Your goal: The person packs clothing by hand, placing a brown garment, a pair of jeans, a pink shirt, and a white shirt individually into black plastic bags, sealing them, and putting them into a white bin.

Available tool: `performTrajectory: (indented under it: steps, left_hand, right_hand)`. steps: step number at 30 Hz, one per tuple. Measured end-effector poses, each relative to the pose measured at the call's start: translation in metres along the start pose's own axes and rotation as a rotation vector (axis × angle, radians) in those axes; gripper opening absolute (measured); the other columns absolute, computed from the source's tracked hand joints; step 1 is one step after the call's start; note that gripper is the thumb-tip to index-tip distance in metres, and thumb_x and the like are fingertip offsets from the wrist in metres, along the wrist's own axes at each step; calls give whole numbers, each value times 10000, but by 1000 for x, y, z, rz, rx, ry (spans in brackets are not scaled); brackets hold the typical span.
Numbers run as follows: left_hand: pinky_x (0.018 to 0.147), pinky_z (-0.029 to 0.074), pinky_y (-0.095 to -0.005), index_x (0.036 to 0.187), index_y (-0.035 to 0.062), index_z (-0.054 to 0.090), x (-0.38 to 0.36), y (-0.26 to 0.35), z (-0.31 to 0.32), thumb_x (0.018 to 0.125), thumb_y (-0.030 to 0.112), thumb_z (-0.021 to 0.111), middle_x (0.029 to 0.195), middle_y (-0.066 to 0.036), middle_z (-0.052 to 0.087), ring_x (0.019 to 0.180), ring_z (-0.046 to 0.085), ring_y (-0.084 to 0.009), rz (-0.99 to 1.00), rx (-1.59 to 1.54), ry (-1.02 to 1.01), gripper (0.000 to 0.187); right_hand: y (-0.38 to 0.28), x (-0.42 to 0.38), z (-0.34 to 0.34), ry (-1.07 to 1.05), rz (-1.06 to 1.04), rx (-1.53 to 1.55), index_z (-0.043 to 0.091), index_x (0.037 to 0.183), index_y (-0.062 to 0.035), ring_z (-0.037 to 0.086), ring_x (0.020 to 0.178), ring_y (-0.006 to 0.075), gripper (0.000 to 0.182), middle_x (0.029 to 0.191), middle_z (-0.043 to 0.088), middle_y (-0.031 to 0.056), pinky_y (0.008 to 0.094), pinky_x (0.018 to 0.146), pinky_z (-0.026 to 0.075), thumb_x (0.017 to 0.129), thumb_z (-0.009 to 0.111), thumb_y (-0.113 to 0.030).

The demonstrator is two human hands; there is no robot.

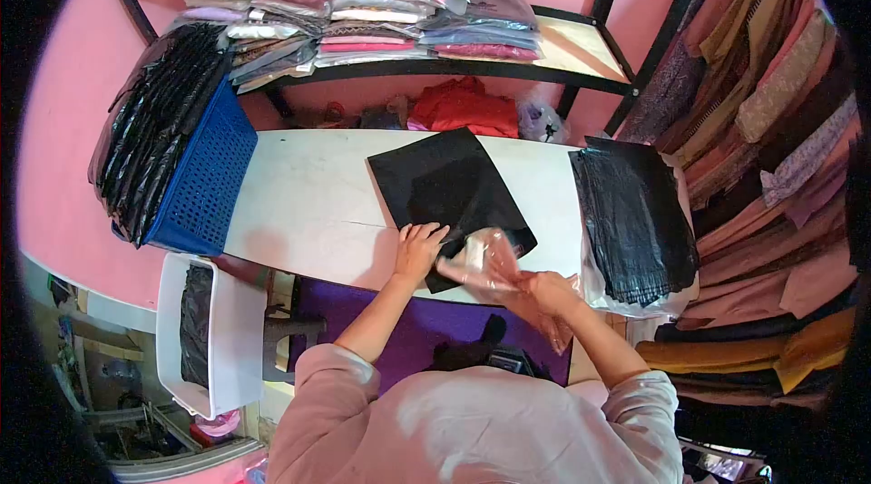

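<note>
in the head view, a black plastic bag [440,180] lies turned askew on the white table [295,189], just left of the middle. the left hand [420,251] rests at the bag's seven o'clock, fingers spread and pressing its near edge. the right hand [549,292], apart from it between four and five o'clock, is closed on a clear plastic packet [490,259] over the bag's lower corner. the packet is blurred, so i cannot fairly tell what it contains.

to handle this well, i'd judge, the left hand should bear down flat so the slippery bag does not skid, while the right grips one firm end so the loose film does not fold or snag. the stack of black bags [635,221] at three o'clock is best left undisturbed.
</note>
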State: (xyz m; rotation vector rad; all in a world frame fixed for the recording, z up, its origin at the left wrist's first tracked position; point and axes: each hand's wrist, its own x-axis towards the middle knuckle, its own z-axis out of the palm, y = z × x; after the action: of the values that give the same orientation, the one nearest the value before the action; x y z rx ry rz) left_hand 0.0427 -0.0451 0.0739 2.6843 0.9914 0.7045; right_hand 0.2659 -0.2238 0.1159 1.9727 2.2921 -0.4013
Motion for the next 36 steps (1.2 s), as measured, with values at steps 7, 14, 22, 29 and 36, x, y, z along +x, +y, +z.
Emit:
performTrajectory:
  steps: [7,14,22,29,36]
  left_hand:
    - [977,273,-464,1128,173,557,-1,10,-6,762,133,567,1128,-41,531,1052,477,-211,-7,-18,-63,368]
    - [993,235,-510,1166,203,532,-3,18,-2,811,173,508,1214,-42,488,1142,426,-231,-23,-53,-102,358]
    - [990,183,-571,1147,228,548,-4,38,-4,799,162,533,1191,-19,510,1146,424,-224,128,-138,-117,355]
    - [983,156,-601,1095,220,583,-8,31,-6,752,187,593,1139,6,544,1137,437,-202,287,-169,-22,345]
    - [975,174,-600,1180,164,510,-43,19,10,769,57,499,1272,-47,429,1203,363,-223,66,-38,-111,425]
  right_hand:
    - [-23,4,-6,132,92,-8,612,677,0,623,622,297,114,657,607,188,375,591,508,659,512,-53]
    - [-36,15,-8,146,154,-35,620,701,2,634,632,273,128,648,614,169,352,581,518,678,527,-83]
    - [-59,58,-11,220,336,165,615,753,34,629,683,310,170,831,609,209,386,594,517,711,518,-99]
    - [-54,86,-10,266,331,182,631,742,19,624,722,305,157,773,609,211,373,623,518,712,548,-111]
    - [3,77,52,274,378,335,585,841,52,536,887,405,460,861,549,281,445,792,433,818,474,-394]
